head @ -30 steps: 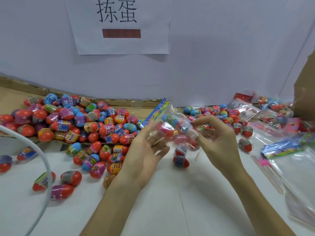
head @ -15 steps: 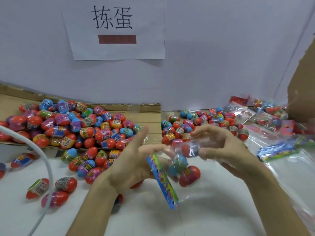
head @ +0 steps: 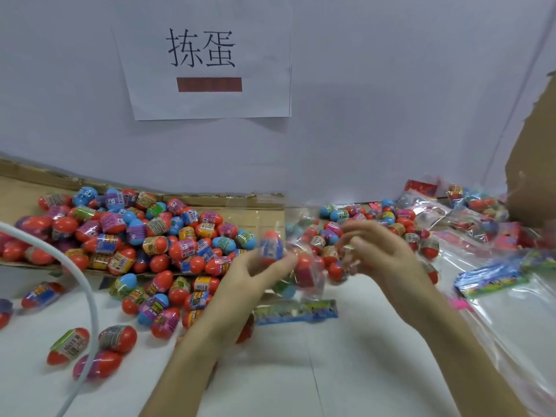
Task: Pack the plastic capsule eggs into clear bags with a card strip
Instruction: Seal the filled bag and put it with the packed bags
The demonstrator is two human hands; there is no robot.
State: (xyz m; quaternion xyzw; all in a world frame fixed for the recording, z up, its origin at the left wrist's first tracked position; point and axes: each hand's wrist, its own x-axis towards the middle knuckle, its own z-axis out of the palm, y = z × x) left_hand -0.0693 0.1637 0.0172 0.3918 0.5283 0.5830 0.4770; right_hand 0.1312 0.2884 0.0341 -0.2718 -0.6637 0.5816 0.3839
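Blur: motion smears both hands and the clear bag (head: 310,267) held between them, so the bag's outline and mouth are hard to trace.
Left: the left hand (head: 249,284) is raised over the table (head: 331,371). Its fingers (head: 245,261) and thumb curl round the bag's left end and pinch a blue-banded egg (head: 270,248) through the film.
Right: the right hand (head: 388,257) has its fingers (head: 358,233) bent close together at the bag's right end, seemingly pinching the film. Blur hides the exact hold.
Contents: a few red eggs show inside the bag between the hands, but they cannot be counted.
Strip: the card strip (head: 296,311) lies level just below the bag, its left end hidden behind the left wrist. Whether it sits in the bag's bottom or on the table cannot be told.
Heaps: loose eggs (head: 135,236) are piled on flat cardboard (head: 24,188) at left and spill onto the table, some covered by the left forearm. A smaller heap (head: 361,216) sits behind the right hand, partly hidden by it.
Edges: packed bags (head: 469,212), empty bags (head: 511,320) and spare strips (head: 490,276) lie at right, blurred and cut by the frame. A white hose (head: 87,296) arcs in from the left edge.
Change: half a second ago the strip slanted steeply down below the left hand and the eggs hung beneath both hands. Now the strip is level and the eggs sit up between the hands.
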